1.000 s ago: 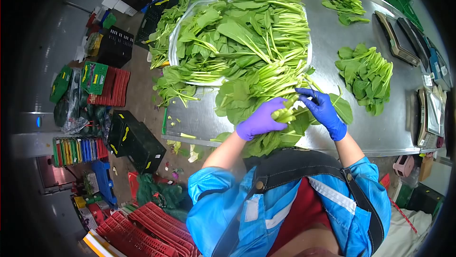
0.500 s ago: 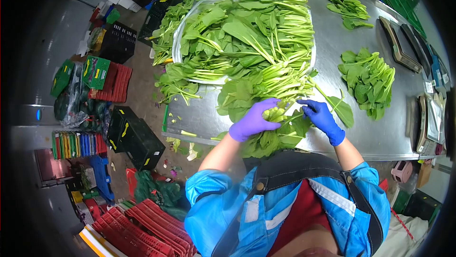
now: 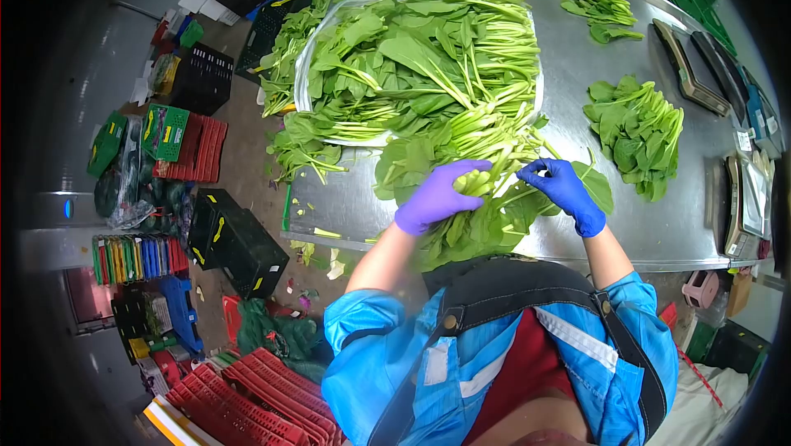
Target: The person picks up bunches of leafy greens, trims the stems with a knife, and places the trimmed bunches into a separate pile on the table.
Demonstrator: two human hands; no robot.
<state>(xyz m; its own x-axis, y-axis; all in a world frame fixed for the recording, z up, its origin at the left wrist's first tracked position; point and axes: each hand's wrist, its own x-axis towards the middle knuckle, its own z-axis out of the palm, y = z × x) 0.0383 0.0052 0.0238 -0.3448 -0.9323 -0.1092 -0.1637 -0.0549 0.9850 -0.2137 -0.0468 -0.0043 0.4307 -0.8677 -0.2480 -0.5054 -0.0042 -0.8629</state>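
Note:
My left hand (image 3: 437, 199), in a purple glove, is wrapped round a bunch of leafy greens (image 3: 474, 240) with pale green stalks showing above the thumb and leaves hanging toward my apron. Just right of it, my right hand (image 3: 564, 194) in a blue glove has thumb and fingertips pinched together beside the stalks; what sits between them, if anything, is too small to make out. Directly beyond both hands lies a large heap of the same greens (image 3: 437, 58), stalks mostly pointing right. A loose leaf (image 3: 595, 186) lies behind the right hand.
A steel table (image 3: 560, 58) carries everything. To the right are a sorted bundle of greens (image 3: 634, 129), a smaller bundle (image 3: 597, 2) and weighing scales (image 3: 746, 207). Black crates (image 3: 239, 240) and red crates (image 3: 247, 396) stand on the floor at left.
My right hand has shifted slightly right and down, its fingertips still pinched. The left hand keeps its hold on the bunch, which has turned a little, its leaves spreading to the right.

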